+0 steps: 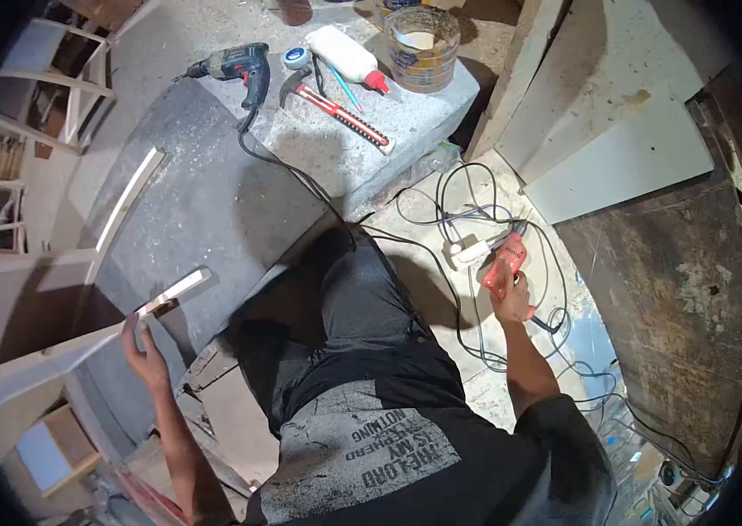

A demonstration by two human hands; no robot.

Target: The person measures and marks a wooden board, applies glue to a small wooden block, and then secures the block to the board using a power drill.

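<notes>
My right hand (511,298) is wrapped around the grip of a red power drill (508,259), low on the right above the pale floor. A white plug or socket piece (473,254) lies beside the drill, among black cables. My left hand (148,355) is at the end of a pale wooden frame (55,351), its fingers stretched out against the edge. A short wooden strip (182,285) juts past those fingertips over the grey slab. Whether the fingers curl behind the wood is hard to see.
On the concrete block (301,145) are a black drill (235,68), a claw hammer (340,114), a white glue bottle (343,57), a blue-and-white tape roll (296,58) and a dirty bucket (423,48). A curved wooden strip (125,202) lies left. Boards (625,167) lean at right; cables (476,351) loop across the floor.
</notes>
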